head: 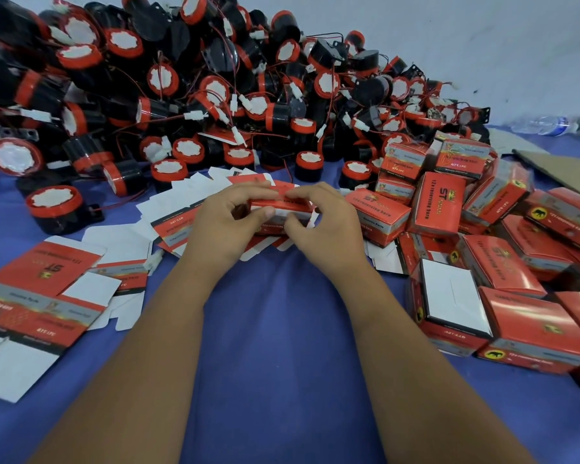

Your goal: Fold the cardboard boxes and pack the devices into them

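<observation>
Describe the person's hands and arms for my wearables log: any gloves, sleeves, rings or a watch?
Nothing worn shows. The left hand and right hand are bare, without gloves. No ring shows on the visible fingers, and no watch or band on either wrist. Both forearms are uncovered down to the frame's bottom edge; no sleeve is in view.

A deep blue cloth (282,329) covers the table. The heaped devices (181,78) at the far left are black, banded in red, with white centres and thin red wires. The flat cartons (41,296) at the near left are red with a grey stripe, black edging and white undersides. The folded boxes (516,296) on the right are glossy red with yellow-and-black animal emblems.
</observation>
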A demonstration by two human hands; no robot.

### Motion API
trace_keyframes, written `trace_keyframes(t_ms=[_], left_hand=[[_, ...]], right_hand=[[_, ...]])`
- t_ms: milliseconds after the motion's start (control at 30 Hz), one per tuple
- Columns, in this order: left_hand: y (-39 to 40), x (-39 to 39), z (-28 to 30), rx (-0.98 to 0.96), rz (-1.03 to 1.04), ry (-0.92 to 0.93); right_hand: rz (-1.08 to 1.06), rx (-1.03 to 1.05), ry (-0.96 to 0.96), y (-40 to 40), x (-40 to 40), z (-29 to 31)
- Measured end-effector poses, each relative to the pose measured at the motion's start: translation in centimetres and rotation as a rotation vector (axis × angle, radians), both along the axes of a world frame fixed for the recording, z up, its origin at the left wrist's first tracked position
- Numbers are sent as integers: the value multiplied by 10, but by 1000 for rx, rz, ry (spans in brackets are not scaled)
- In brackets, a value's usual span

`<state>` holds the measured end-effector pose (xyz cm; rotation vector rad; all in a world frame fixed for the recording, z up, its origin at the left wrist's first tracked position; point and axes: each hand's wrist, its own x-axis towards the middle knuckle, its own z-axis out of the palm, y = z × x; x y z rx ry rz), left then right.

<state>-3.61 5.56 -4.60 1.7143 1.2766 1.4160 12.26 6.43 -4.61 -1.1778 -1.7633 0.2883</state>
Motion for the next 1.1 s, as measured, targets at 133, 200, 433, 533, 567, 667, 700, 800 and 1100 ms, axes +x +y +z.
trace_keyframes(t_ms=[133,200,433,533,567,667,700,800,1100], left_hand=[[1,1,1,-7,-16,-134],[2,2,0,5,-3,-141],[0,8,-4,151,113,138],[2,9,-5,271,226,333],[2,9,-5,315,266,389],[3,10,-6,394,350,507],[3,10,-6,397,360,526],[2,12,-4,398,389,545],[-6,23,1,379,481,687]], right_hand=[[1,-22,75,1,0,1],[-1,-27,96,1,-1,1],[-65,-19,118,7,-1,-3],[-118,27,44,8,0,-2],[-117,44,29,7,0,-2],[-111,90,-7,5,1,-1],[-111,97,-25,5,1,-1],[-135,145,-120,3,2,1],[-275,247,-467,-7,-14,9]])
